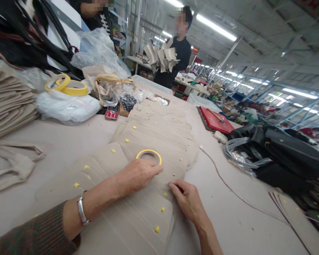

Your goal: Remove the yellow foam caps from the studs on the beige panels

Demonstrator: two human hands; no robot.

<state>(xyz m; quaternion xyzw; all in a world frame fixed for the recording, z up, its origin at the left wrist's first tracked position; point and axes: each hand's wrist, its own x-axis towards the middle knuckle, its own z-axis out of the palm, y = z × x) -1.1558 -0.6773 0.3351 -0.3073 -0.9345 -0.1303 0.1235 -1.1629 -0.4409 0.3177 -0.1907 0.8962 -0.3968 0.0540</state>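
My left hand (138,173) reaches across the overlapping beige panels (159,141), closed on a roll of yellow tape (149,151) that stands up from its fingers. Thumb and fingers of my right hand (186,198) are drawn together at the panels' right edge; whatever they pinch, if anything, is hidden. Small yellow tape pieces (162,209) dot the nearer panels along both sides. Farther up the row, small metal studs (180,159) show uncovered on the panels.
At left, a tall stack of beige pieces (7,99) stands near more yellow tape rolls (74,88) on a plastic-wrapped bundle. A red pad (215,119) with a hammer lies at right, near black bags (281,152) and a thin cord (228,187). Beyond the table, a person (182,53) carries beige pieces.
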